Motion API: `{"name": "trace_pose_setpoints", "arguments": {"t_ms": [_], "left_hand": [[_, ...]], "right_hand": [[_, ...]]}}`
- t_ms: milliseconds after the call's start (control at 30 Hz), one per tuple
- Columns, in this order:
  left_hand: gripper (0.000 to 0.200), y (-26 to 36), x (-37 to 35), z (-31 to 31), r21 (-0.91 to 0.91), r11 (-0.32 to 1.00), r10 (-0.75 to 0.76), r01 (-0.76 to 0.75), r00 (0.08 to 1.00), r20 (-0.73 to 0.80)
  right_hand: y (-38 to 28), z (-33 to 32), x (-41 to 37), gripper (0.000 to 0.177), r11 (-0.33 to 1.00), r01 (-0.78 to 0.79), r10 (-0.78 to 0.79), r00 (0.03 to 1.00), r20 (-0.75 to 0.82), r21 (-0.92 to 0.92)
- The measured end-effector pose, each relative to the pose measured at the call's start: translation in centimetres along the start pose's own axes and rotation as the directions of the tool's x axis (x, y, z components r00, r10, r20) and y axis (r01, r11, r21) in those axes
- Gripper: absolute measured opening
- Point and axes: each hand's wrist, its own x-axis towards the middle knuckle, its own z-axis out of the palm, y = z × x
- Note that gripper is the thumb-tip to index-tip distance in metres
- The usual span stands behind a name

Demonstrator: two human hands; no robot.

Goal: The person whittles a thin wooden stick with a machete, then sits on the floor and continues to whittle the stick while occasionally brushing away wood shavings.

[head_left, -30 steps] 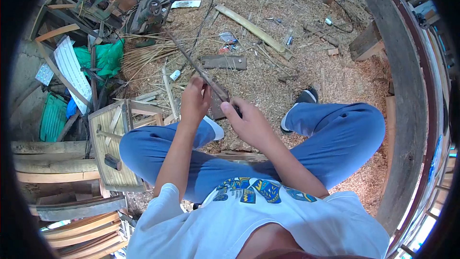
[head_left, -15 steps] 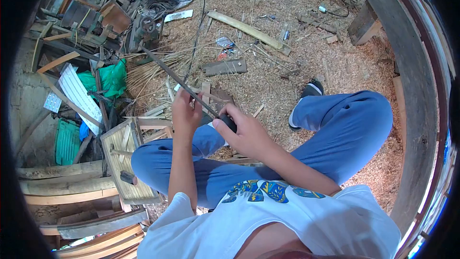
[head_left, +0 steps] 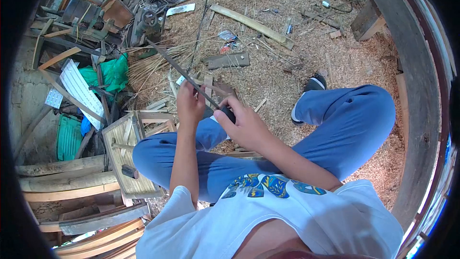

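Observation:
My right hand (head_left: 242,123) is wrapped round the black handle (head_left: 229,113) of a long, narrow-bladed knife. Its dark blade (head_left: 175,66) slants up and left, away from me, passing over my left hand. The fingers of my left hand (head_left: 189,103) are bent together right at the blade, around a short, thin wooden strip (head_left: 216,90) that crosses it and points right. Part of this strip is hidden by the fingers and the blade. Both hands are above my bent left leg (head_left: 211,132).
A wooden box-like piece (head_left: 115,136) stands beside my left knee. Boards and scrap (head_left: 72,182) are piled at the left, with a green plastic bag (head_left: 112,74). Thin sticks (head_left: 148,64) and a plank (head_left: 251,26) lie on the shavings. A thick beam (head_left: 421,96) curves along the right.
The view has shifted slightly, so the floor and scrap appear a little displaced. Both hands keep nearly the same hold, with the blade's angle almost the same.

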Motion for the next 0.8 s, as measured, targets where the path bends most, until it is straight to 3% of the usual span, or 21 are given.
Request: {"name": "trace_pose_setpoints", "arguments": {"t_ms": [67, 200, 300, 367, 467, 500, 633, 800], "left_hand": [[0.013, 0.0, 0.0, -0.2, -0.033, 0.999, 0.023, -0.025, 0.999, -0.041], [0.014, -1.1, -0.4, 1.1, 0.019, 0.999, -0.03, 0.03, 0.999, 0.043], [0.013, -0.1, 0.4, 0.7, -0.008, 1.0, 0.002, -0.002, 1.0, 0.022], [0.012, 0.0, -0.1, 0.3, -0.016, 1.0, 0.02, -0.021, 1.0, -0.022], [0.012, -1.2, -0.8, 0.9, 0.105, 0.994, 0.04, -0.044, 0.998, 0.042], [0.01, -1.0, -1.0, 1.4, -0.034, 0.997, -0.075, 0.075, 0.997, 0.007], [0.016, -0.6, -0.5, 1.1, -0.026, 0.998, 0.064, -0.066, 0.997, -0.051], [0.013, 0.4, -0.9, 0.2, 0.044, 0.998, -0.05, 0.047, 0.997, 0.06]], "right_hand": [[-0.1, -0.1, -0.1, 0.042, 0.999, 0.032, -0.032, 0.999, -0.014, -0.024], [2.0, 0.7, 1.2, 0.042, 0.995, 0.023, -0.025, 1.0, -0.016, -0.094], [1.6, 0.9, 0.8, 0.039, 0.991, 0.107, -0.116, 0.984, -0.135, -0.076], [0.5, 0.3, 0.1, 0.04, 0.992, 0.093, -0.101, 0.99, -0.099, -0.081], [1.3, 0.7, 0.3, 0.04, 0.995, 0.049, -0.054, 0.996, -0.064, -0.088], [1.5, 0.7, 0.5, 0.04, 0.995, 0.038, -0.043, 0.997, -0.056, -0.097], [0.4, -0.1, 0.1, 0.04, 0.992, 0.09, -0.097, 0.992, -0.084, -0.089], [1.3, 0.7, 0.4, 0.041, 0.996, 0.058, -0.064, 0.995, -0.075, -0.073]]}}
